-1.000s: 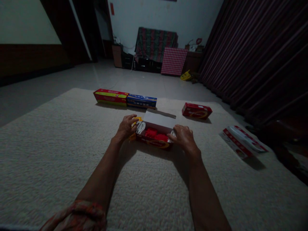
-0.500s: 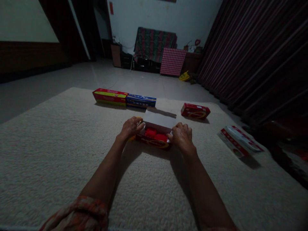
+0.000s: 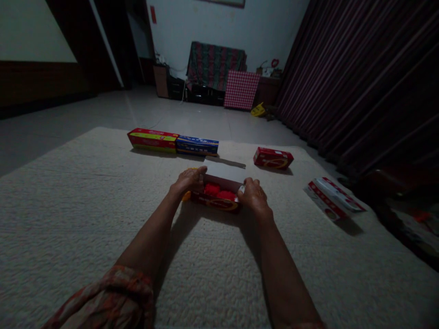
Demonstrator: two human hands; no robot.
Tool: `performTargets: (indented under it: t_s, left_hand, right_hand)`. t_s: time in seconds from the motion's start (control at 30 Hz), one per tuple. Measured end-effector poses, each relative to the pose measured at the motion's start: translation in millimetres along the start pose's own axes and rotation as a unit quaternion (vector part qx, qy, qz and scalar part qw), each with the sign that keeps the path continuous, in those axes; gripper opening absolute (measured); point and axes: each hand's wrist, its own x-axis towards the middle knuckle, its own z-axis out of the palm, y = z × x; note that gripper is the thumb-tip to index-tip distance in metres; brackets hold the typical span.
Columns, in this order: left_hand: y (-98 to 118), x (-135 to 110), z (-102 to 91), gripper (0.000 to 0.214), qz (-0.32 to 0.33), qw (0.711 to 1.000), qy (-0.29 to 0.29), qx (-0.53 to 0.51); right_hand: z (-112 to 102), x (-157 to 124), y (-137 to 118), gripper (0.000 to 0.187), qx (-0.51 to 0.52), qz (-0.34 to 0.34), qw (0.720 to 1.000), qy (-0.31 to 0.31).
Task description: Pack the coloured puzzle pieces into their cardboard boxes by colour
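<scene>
Open red carton [image 3: 216, 202] lies between left hand [image 3: 188, 179], curled over its left end, and right hand [image 3: 254, 195], curled at its right; hold indeterminable for both.

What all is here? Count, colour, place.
Quilted mat: 1, cream, foreground
Open box: 1, dark red, centre
Contents: count unclear, red and white, inside
Unclear item: count uncertain, yellow, open box's left
Long carton: 1, red, lime, mat's far left
Blue carton: 1, blue, beside long carton
Closed box: 1, red, mat's far right
Package: 1, red-white, mat's right
Draped cloth: 1, green-maroon, background
Checked cloth: 1, red-white, background
Curtain: 1, purple, right
Left hand, right hand: 2, bare, open box's ends
</scene>
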Motion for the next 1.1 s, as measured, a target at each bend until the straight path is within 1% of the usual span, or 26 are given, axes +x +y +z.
performTargets:
  t_s: [0.1,0.2,0.33,0.47,0.57,0.67,0.73,0.8,0.93,1.03,1.1]
  left_hand:
    - [-2.1,2.6,4.9,0.061,0.006,0.999,0.030,-0.025]
    - [-2.4,-0.1,8.0,0.061,0.007,0.997,0.056,-0.043]
    - [0.9,-11.9,6.6,0.062,-0.002,0.996,0.076,-0.043]
    - [7.2,-24.4,2.4,0.063,-0.005,0.991,0.125,-0.047]
    - [9.1,-26.6,5.7,0.065,0.004,0.982,0.181,-0.047]
    - [5.0,-21.9,18.0,0.065,0.025,0.970,0.236,-0.043]
    - [-0.6,-17.7,28.6,0.065,0.042,0.960,0.274,-0.051]
    - [-7.4,-15.0,38.3,0.062,0.046,0.949,0.305,-0.068]
    - [-20.2,-15.0,50.3,0.052,0.037,0.934,0.340,-0.100]
    - [-29.1,-15.6,55.7,0.047,0.039,0.930,0.351,-0.104]
    - [-36.0,-15.7,60.2,0.047,0.034,0.926,0.363,-0.100]
  right_hand:
    - [7.0,7.1,5.7,0.040,0.031,-0.011,0.999,0.002]
    - [16.5,12.3,9.5,0.047,0.069,-0.024,0.997,0.023]
    - [27.6,14.5,13.9,0.054,0.116,-0.027,0.990,0.082]
    - [29.5,18.3,18.1,0.062,0.156,-0.020,0.976,0.151]
    - [27.1,24.7,18.7,0.054,0.158,-0.011,0.974,0.161]
    - [27.8,31.4,15.5,0.040,0.157,-0.008,0.975,0.159]
    - [31.7,34.4,11.4,0.038,0.171,-0.012,0.969,0.176]
    - [37.8,36.0,6.1,0.040,0.194,-0.027,0.960,0.202]
    - [52.0,37.0,-5.7,0.041,0.229,-0.066,0.945,0.226]
    - [62.8,36.6,-13.3,0.035,0.245,-0.068,0.939,0.230]
    - [71.1,34.7,-16.2,0.031,0.265,-0.068,0.931,0.243]
